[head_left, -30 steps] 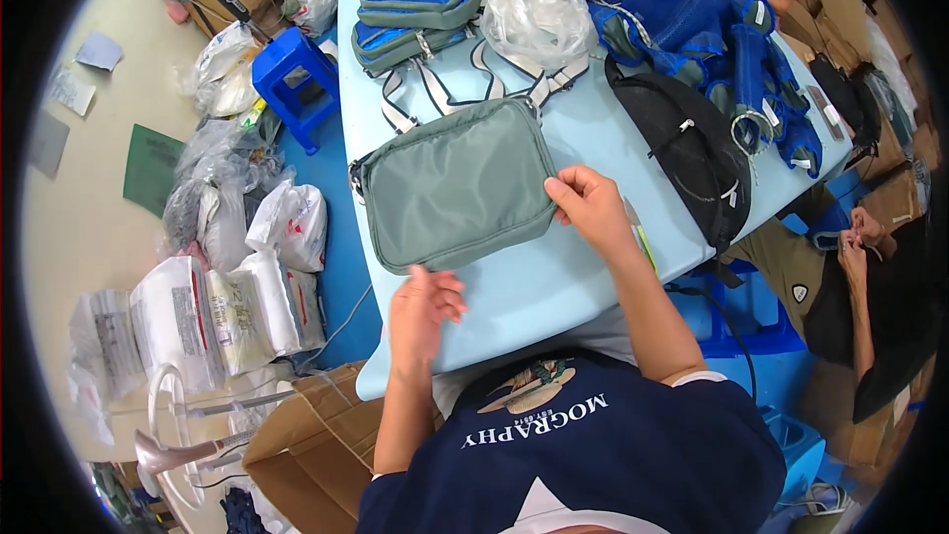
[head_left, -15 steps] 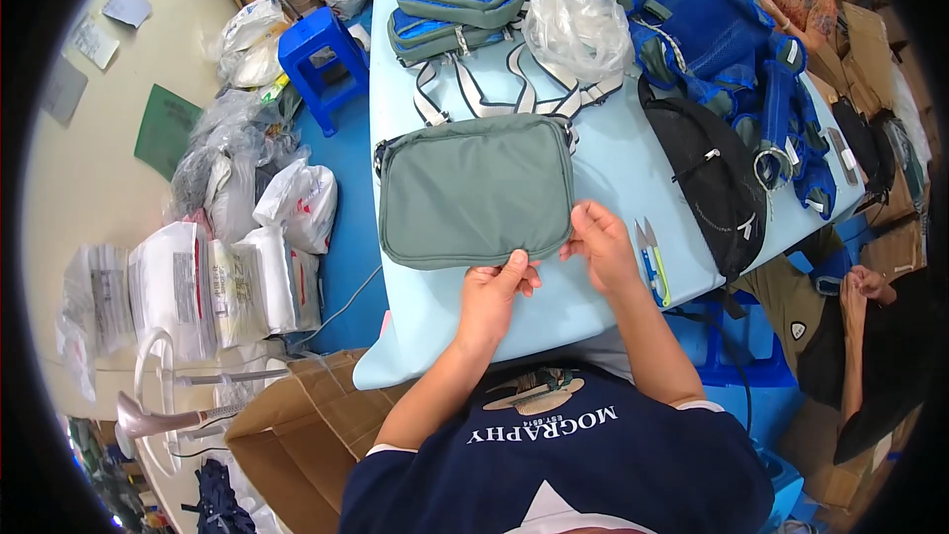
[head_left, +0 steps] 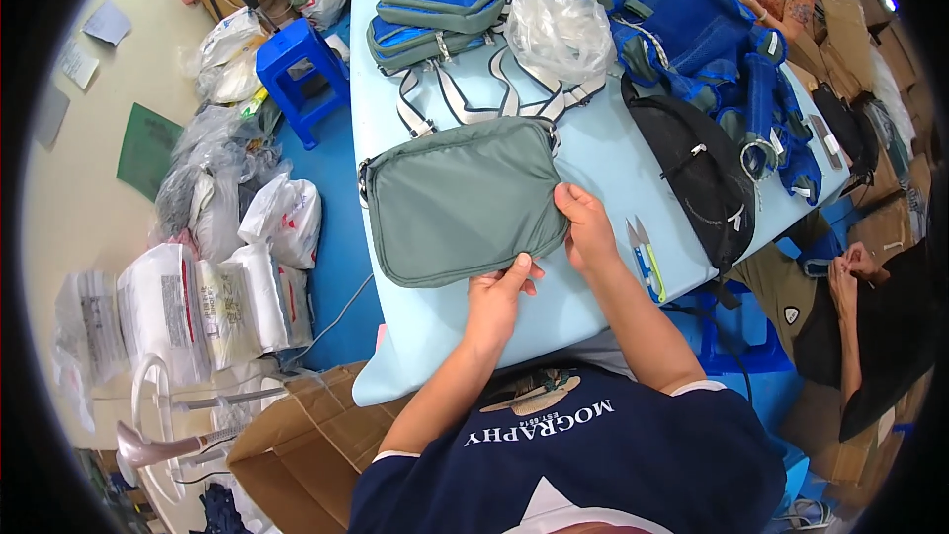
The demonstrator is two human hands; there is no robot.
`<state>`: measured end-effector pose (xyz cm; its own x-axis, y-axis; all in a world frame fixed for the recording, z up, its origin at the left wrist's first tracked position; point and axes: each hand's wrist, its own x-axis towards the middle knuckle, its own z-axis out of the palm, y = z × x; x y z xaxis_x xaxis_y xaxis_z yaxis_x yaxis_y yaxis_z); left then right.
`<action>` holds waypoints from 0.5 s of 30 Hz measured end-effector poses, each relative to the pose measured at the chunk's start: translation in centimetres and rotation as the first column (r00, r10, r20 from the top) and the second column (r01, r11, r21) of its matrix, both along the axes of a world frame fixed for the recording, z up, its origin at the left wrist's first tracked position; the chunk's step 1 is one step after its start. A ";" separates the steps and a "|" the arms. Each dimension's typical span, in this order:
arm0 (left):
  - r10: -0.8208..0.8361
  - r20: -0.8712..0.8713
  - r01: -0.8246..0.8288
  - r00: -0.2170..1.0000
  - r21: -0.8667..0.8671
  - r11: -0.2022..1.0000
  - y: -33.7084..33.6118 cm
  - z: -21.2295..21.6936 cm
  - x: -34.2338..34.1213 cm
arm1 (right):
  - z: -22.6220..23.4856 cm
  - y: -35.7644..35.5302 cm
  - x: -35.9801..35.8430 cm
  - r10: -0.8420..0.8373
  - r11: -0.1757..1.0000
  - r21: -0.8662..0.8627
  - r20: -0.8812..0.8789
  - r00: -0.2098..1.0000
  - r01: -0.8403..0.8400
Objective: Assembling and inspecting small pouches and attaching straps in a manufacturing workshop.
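A grey-green zippered shoulder bag (head_left: 460, 200) lies tilted on the light blue table in front of me. My left hand (head_left: 499, 294) grips its near edge, thumb on top and fingers underneath. At the right edge, my right hand (head_left: 586, 221) pinches the side near the lower corner, and the fabric creases there. From the bag's far side runs a white strap (head_left: 494, 89) with dark edges, spread in loops across the table. Thread snips (head_left: 647, 257) with blue and yellow-green handles rest to the right of my right hand.
Blue and grey bags (head_left: 440, 10) are stacked at the far left, beside a crumpled clear plastic bag (head_left: 560, 32). A black bag (head_left: 697, 163) and a heap of blue bags (head_left: 682, 20) cover the right side. A blue stool (head_left: 301, 74) stands left. Two other people sit at the right.
My right hand has taken hold of the bag's right edge. The bag has turned slightly counterclockwise, its left end coming nearer to me.
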<state>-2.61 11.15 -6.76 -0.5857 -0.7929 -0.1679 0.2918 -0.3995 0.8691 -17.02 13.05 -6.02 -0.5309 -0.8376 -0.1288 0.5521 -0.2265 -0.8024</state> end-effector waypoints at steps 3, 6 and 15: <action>0.015 -0.002 -0.015 1.000 -0.013 1.000 0.1 -0.6 0.0 | 1.1 0.0 -0.1 0.048 0.997 0.054 0.036 0.998 -0.049; -0.021 0.127 0.034 0.992 -0.100 0.994 0.3 -0.1 -0.4 | 2.3 -0.8 -0.7 -0.048 0.978 0.131 -0.614 0.788 0.162; -0.019 0.101 0.029 0.995 -0.094 0.995 0.4 0.1 0.1 | 0.0 -3.1 -2.7 -0.011 0.964 0.243 -0.367 0.930 0.108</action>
<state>-2.51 11.59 -6.64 -0.5886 -0.7942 -0.1508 0.1927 -0.3190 0.9279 -19.73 9.92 -6.06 -0.6291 -0.7672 -0.1249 0.2079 -0.0113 -0.9781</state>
